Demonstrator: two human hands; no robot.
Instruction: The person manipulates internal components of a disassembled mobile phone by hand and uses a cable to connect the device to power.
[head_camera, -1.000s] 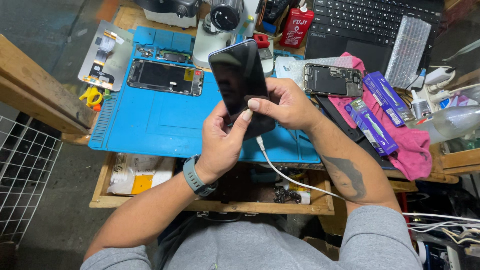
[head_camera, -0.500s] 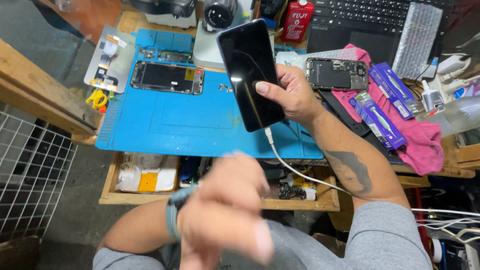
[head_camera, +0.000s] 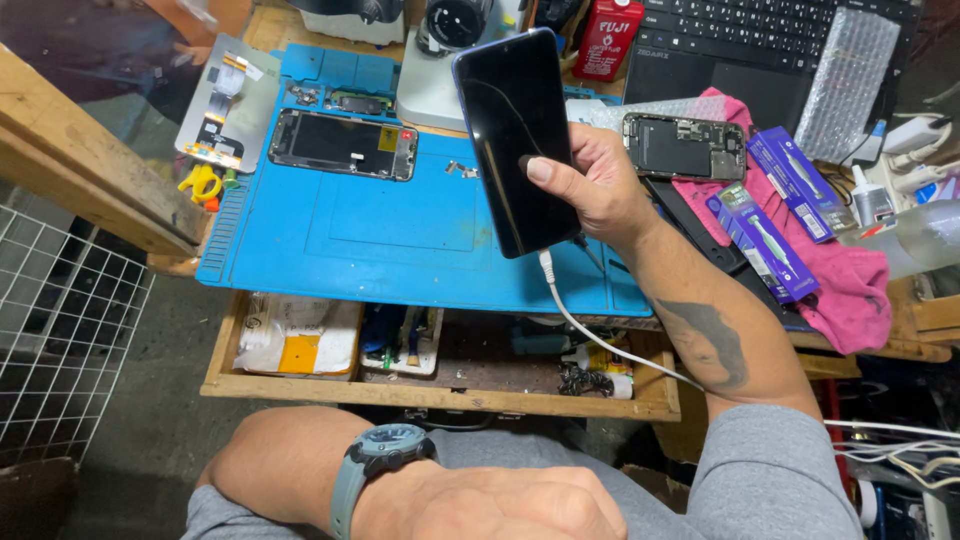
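Right hand (head_camera: 590, 185) grips assembled phone (head_camera: 515, 140), thumb on dark screen, cable (head_camera: 590, 335) plugged in. Left hand (head_camera: 500, 505) fisted, empty, in lap. Opened phones (head_camera: 343, 144) undone on blue mat (head_camera: 400, 250).

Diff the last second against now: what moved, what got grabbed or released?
The left hand let go of the dark phone and dropped back toward the lap, fingers curled. The right hand alone now holds the phone, screen dark, thumb on the glass. White cable stays plugged in. Blue mat and the opened phones are unchanged.
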